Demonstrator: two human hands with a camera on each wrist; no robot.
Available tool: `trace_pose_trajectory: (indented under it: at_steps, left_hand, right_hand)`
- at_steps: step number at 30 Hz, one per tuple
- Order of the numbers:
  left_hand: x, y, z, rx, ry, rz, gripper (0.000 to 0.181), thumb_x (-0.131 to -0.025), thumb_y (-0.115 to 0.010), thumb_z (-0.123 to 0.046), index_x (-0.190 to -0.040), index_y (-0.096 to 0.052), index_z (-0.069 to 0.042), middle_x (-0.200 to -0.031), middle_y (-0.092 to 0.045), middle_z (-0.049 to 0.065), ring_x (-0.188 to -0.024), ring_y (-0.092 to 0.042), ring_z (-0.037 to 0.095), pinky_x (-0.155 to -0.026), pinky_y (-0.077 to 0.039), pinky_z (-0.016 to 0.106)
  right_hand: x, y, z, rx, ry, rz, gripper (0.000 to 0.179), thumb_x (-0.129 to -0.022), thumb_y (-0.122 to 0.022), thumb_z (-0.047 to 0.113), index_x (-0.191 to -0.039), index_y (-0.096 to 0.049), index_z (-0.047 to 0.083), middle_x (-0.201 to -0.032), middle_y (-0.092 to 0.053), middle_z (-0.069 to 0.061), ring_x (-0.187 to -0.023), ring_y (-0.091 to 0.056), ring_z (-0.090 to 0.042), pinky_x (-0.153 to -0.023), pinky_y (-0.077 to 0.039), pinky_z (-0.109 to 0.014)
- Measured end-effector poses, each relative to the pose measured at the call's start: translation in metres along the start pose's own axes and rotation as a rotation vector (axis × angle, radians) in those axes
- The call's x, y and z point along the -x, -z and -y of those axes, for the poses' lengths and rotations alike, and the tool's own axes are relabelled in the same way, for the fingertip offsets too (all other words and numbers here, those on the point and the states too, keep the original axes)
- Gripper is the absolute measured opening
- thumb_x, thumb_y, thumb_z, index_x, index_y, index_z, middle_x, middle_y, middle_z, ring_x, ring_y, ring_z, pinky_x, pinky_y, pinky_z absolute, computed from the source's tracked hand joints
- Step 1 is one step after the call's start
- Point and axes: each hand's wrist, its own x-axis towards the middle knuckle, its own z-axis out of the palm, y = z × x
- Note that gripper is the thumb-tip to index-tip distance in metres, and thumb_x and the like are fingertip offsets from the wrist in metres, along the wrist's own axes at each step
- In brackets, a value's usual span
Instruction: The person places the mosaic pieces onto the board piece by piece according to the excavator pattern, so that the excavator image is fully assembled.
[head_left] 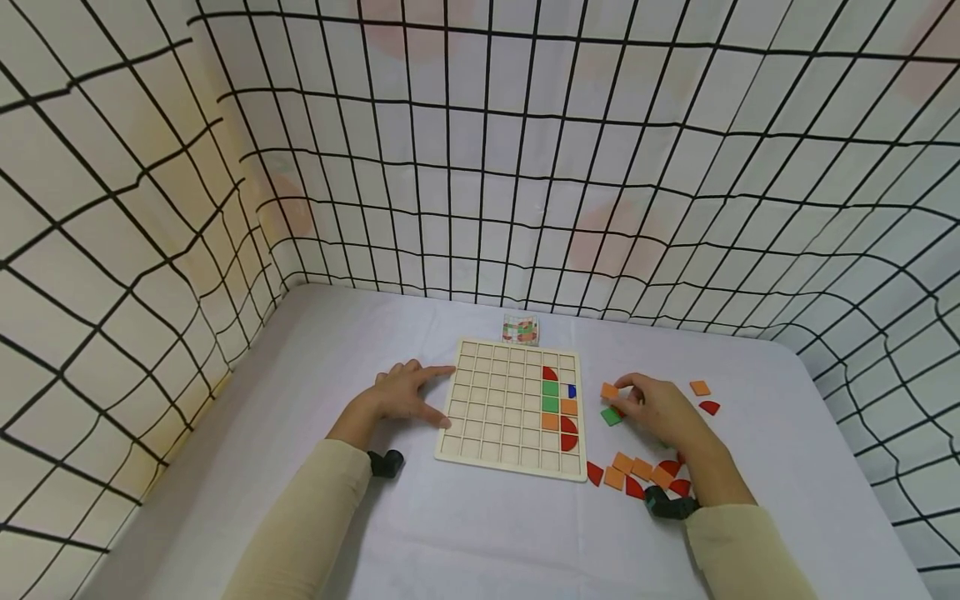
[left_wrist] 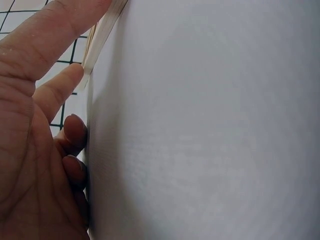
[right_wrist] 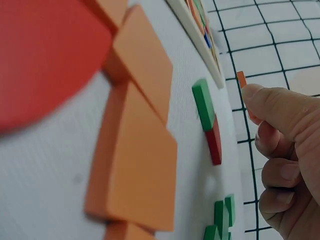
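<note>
A cream grid board (head_left: 487, 410) lies mid-table, with red quarter-round, green, orange and blue pieces set in its right-hand columns. My left hand (head_left: 401, 392) rests at its left edge, thumb and index finger spread apart and touching the rim; the left wrist view shows those fingers (left_wrist: 57, 92) against the board's side. Right of the board, my right hand (head_left: 663, 408) pinches an orange square tile (head_left: 609, 391) between thumb and fingertips. In the right wrist view this tile (right_wrist: 241, 79) is held above the table. Just below it lies a green tile (head_left: 611, 416), beside a red piece (right_wrist: 214, 142).
Several orange tiles (head_left: 622, 463) and red quarter-round pieces (head_left: 634, 487) lie loose near the board's lower right corner. An orange tile (head_left: 700, 387) and a red piece (head_left: 708, 407) sit farther right. Behind the board is a patterned card (head_left: 521, 329). Black wire mesh (head_left: 480, 179) surrounds the table.
</note>
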Motion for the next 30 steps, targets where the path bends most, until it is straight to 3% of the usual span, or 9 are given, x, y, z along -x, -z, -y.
trace_pose_trajectory:
  at_steps: [7, 16, 30]
  left_hand:
    - [0.0, 0.0, 0.001, 0.008, -0.003, 0.003, 0.098, -0.067, -0.088, -0.06, -0.153, -0.043, -0.044, -0.12, -0.052, 0.0, -0.098, -0.041, 0.018, -0.083, -0.029, 0.037]
    - [0.001, 0.0, 0.001, 0.008, -0.01, -0.002, 0.099, -0.067, -0.088, -0.059, -0.154, -0.043, -0.043, -0.12, -0.052, 0.0, -0.097, -0.041, 0.018, -0.083, -0.028, 0.037]
    - [-0.003, -0.002, 0.003, -0.006, -0.001, 0.0, 0.099, -0.067, -0.087, -0.062, -0.154, -0.043, -0.043, -0.123, -0.053, 0.0, -0.1, -0.043, 0.018, -0.086, -0.03, 0.039]
  right_hand:
    - [0.01, -0.004, 0.011, -0.003, 0.064, -0.014, 0.037, -0.095, -0.072, 0.035, -0.126, -0.065, 0.015, -0.083, -0.057, -0.003, -0.077, -0.052, -0.019, -0.062, -0.044, -0.031]
    - [0.023, -0.005, 0.026, -0.002, 0.133, -0.025, 0.03, -0.094, -0.074, 0.03, -0.118, -0.067, 0.015, -0.076, -0.053, 0.0, -0.073, -0.05, -0.017, -0.058, -0.041, -0.027]
    - [0.036, -0.017, 0.045, -0.037, 0.089, 0.06, 0.031, -0.093, -0.075, 0.034, -0.12, -0.066, 0.022, -0.079, -0.052, -0.001, -0.07, -0.05, -0.016, -0.055, -0.039, -0.026]
